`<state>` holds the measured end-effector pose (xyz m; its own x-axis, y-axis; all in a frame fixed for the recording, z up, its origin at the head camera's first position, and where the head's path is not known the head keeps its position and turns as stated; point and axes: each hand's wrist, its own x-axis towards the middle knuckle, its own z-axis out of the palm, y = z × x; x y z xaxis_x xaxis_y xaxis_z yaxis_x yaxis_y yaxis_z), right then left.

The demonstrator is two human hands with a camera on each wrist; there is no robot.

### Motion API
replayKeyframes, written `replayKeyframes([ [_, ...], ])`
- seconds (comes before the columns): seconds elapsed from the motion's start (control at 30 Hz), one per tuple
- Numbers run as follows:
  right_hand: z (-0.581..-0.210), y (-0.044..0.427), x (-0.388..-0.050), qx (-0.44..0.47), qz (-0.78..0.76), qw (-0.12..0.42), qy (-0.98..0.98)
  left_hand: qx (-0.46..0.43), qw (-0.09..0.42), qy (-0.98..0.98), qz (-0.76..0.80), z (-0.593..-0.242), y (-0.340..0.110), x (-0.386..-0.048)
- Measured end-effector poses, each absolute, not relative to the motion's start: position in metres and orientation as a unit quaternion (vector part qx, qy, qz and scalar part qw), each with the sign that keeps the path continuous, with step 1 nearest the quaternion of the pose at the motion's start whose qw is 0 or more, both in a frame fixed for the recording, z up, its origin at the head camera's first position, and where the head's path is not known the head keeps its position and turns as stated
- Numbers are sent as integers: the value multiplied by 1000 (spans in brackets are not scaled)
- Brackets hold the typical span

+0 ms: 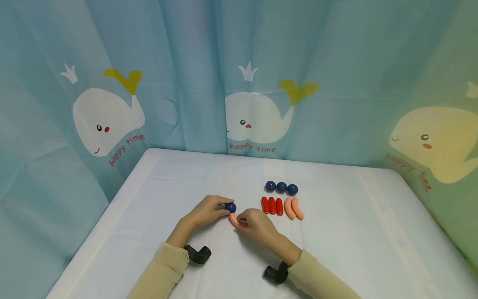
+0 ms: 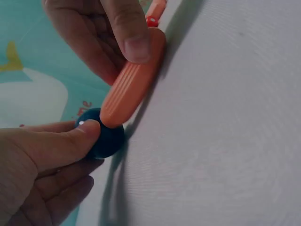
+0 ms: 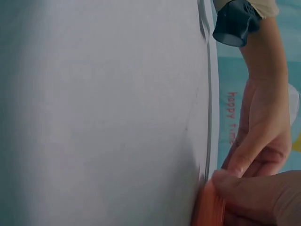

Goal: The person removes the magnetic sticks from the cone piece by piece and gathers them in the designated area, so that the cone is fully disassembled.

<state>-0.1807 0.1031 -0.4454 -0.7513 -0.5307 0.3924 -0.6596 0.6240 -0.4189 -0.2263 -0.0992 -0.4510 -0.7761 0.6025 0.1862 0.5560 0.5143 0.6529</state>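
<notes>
My left hand [image 1: 210,209] pinches a shiny dark blue ball [image 2: 109,141] between thumb and fingers, low over the white table. The right hand [image 1: 257,224] pinches a curved orange sausage-shaped piece [image 2: 134,80] with grooves along its side. One end of this piece meets the ball in the left wrist view. In the right wrist view only part of the orange piece [image 3: 209,207] shows at the bottom edge, beside the right thumb. The right hand's fingers hide some of it in the head view.
Beyond the right hand lie three blue balls [image 1: 281,187] in a row. Nearer are three red sausage-shaped pieces [image 1: 272,205] and two curved orange pieces [image 1: 293,208], side by side. The white table [image 1: 343,232] meets a blue whale-print curtain [image 1: 201,83] at its back.
</notes>
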Motion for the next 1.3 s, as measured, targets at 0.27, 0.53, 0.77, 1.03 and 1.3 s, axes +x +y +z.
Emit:
replayKeyframes([
  [0.27, -446, 98, -180, 325, 259, 146, -898, 340, 6, 856, 390, -461, -96, -228],
  [0.53, -440, 112, -168, 292, 272, 138, -906, 346, -36, 874, 338, -458, -77, -228],
  [0.77, -428, 148, -158, 240, 315, 102, -913, 292, -51, 901, 315, -453, -67, -237],
  [1.03, -418, 200, -167, 131, 342, 115, -923, 282, -38, 912, 296, -448, -51, -253],
  [1.3, -412, 240, -178, 47, 357, 118, -925, 278, -29, 921, 272, -444, -27, -274],
])
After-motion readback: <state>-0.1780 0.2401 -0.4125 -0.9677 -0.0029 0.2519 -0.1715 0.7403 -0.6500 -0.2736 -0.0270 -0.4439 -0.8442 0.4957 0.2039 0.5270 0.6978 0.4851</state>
